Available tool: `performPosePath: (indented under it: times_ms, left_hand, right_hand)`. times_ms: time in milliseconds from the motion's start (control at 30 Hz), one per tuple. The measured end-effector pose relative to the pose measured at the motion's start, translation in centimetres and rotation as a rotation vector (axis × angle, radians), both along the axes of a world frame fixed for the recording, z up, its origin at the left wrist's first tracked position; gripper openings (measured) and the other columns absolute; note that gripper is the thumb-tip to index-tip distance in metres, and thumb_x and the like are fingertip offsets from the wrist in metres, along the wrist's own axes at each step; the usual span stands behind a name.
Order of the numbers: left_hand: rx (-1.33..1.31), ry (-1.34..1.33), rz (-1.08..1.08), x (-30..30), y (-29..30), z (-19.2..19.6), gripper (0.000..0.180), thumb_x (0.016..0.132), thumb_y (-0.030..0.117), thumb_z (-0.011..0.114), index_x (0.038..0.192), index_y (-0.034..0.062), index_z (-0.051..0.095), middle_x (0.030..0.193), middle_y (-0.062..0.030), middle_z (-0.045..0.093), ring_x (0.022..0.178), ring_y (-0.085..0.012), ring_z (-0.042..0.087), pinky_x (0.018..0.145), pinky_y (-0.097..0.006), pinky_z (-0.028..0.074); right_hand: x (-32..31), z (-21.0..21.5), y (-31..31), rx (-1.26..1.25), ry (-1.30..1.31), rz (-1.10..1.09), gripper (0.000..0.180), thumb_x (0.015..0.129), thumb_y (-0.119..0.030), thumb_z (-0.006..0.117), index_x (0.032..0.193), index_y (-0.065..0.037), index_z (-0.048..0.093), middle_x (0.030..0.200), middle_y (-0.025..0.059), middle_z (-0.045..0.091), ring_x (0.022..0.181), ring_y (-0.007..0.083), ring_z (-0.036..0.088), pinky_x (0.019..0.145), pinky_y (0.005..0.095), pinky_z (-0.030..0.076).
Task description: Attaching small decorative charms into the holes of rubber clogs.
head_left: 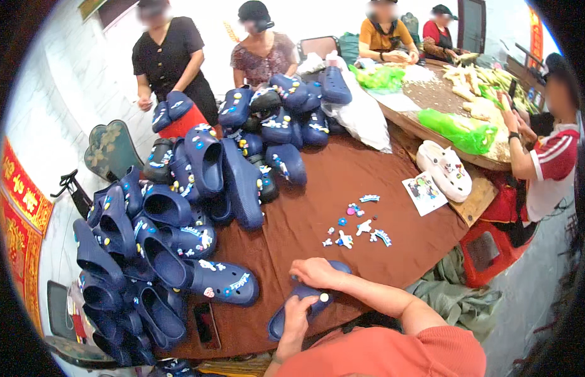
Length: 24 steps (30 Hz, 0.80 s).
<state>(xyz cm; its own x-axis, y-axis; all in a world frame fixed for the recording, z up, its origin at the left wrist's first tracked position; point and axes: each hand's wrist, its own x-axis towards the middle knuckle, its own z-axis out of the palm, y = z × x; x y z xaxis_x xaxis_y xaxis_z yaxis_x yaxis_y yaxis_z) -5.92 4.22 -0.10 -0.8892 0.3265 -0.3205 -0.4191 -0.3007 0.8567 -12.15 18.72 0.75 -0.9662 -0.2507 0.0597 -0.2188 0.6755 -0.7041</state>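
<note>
The blue shoe (320, 306) sits low in the middle of the frame, between two hands — the left hand (297, 318) grips its side. The right hand (317, 274) curls over it — its grip is hidden.

Gold characters stand on a red paper wall banner (22, 186) at nine o'clock; its wording is not copied here. An orange-red vertical wall strip (536, 36) at two o'clock is too blurred to read. Curved blue-and-white charms (383, 237) at four o'clock bear lettering too small to read.
</note>
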Motion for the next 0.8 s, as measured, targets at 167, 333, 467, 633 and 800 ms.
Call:
performPosePath:
  times_ms: [167,333,467,633,800]
  left_hand:
    - [-0.101,0.024,-0.154,-0.3,0.1,-0.9,0.024,0.087,0.017,0.057,0.093,-0.0041,0.068,0.09,-0.0035,0.067,0.086,-0.0129,0.06,0.081,-0.03,0.046]
    - [-0.113,0.075,-0.115,0.4,-0.2,-1.2,0.024,0.085,0.017,0.06,0.089,-0.0046,0.068,0.089,-0.0051,0.068,0.083,-0.0135,0.062,0.079,-0.029,0.047]
    - [-0.047,0.061,-0.142,0.7,-0.6,-1.2,0.024,0.083,0.019,0.062,0.091,-0.004,0.068,0.093,-0.007,0.068,0.085,-0.014,0.062,0.078,-0.029,0.048]
    - [-0.258,0.091,-0.147,0.1,-0.1,-1.4,0.033,0.086,0.023,0.059,0.1,-0.0059,0.068,0.099,-0.007,0.068,0.094,-0.0164,0.06,0.088,-0.033,0.045]
    - [-0.153,0.098,-0.143,-0.4,-0.2,-0.6,0.036,0.086,0.027,0.058,0.097,-0.0054,0.068,0.097,-0.0052,0.066,0.092,-0.0154,0.058,0.086,-0.031,0.044]
  right_hand:
    - [0.1,-0.3,2.4,-0.477,0.103,-0.319,0.016,0.096,-0.013,0.045,0.099,-0.006,0.059,0.086,0.0152,0.066,0.078,0.0329,0.065,0.069,0.0381,0.051]
    - [0.8,-3.6,6.8,-0.102,0.303,-0.605,0.016,0.097,-0.019,0.048,0.104,-0.008,0.056,0.09,0.0168,0.064,0.081,0.0401,0.062,0.071,0.0473,0.05]
    - [2.1,-4.1,7.9,0.071,0.282,-0.655,0.017,0.097,-0.019,0.048,0.1,-0.005,0.058,0.091,0.0169,0.064,0.08,0.0391,0.062,0.071,0.0454,0.05]
    - [1.6,-5.6,9.2,0.152,0.755,-0.518,0.014,0.091,-0.016,0.055,0.092,-0.003,0.059,0.09,0.0184,0.06,0.083,0.0391,0.057,0.075,0.0473,0.047]
    - [3.6,-1.7,8.4,-0.587,0.359,-0.632,0.009,0.089,-0.008,0.061,0.094,0.0,0.062,0.091,0.0079,0.064,0.081,0.0161,0.061,0.072,0.0283,0.049]
